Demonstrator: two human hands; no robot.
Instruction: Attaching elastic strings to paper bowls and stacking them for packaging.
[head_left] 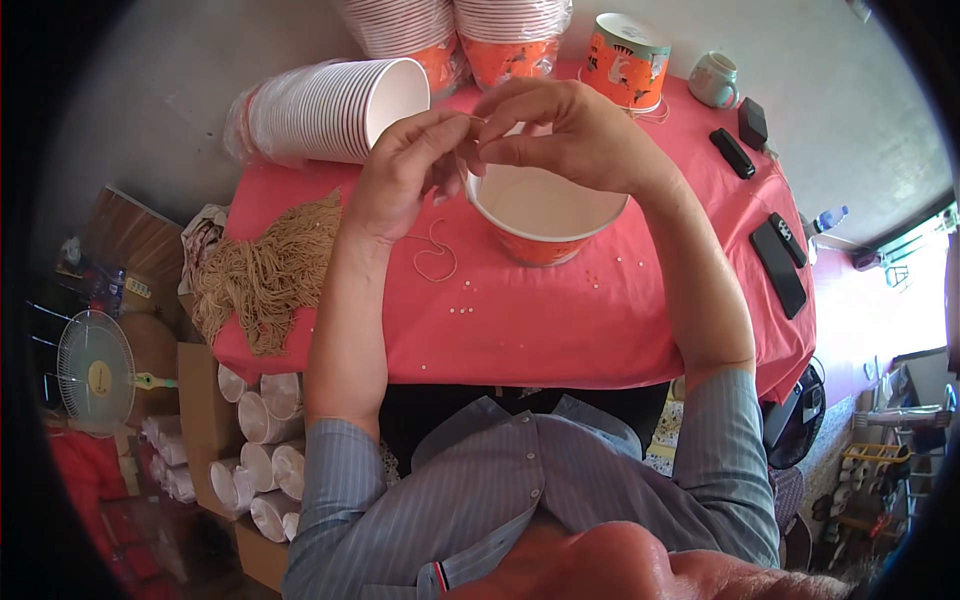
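A table draped in a coral-pink cloth (pixel 560 330) fills the view from above, set out as a workbench with supplies along its far edge and the working space kept close to the person's body. A sleeve of nested white paper bowls in clear plastic wrap (pixel 330 108) lies on its side at the far left, its mouth turned toward the worker for easy reach, with two more upright stacks behind it. A loose heap of tan cotton strings (pixel 268 270) sprawls over the left edge, near the left arm. At centre stands a single orange-and-white paper bowl (pixel 545 215), open side up, directly under both hands. The left hand (pixel 405 170) and right hand (pixel 570 135) meet just above the bowl's near-left rim, each with thumb and forefinger pinched tight and the other fingers loosely curled, gripping between them a thin tan string (pixel 436 252) whose slack end trails down and loops on the cloth beside the bowl. Whether the string passes through the rim cannot be made out. Small white beads (pixel 462 311) lie scattered across the cloth in front of the bowl.
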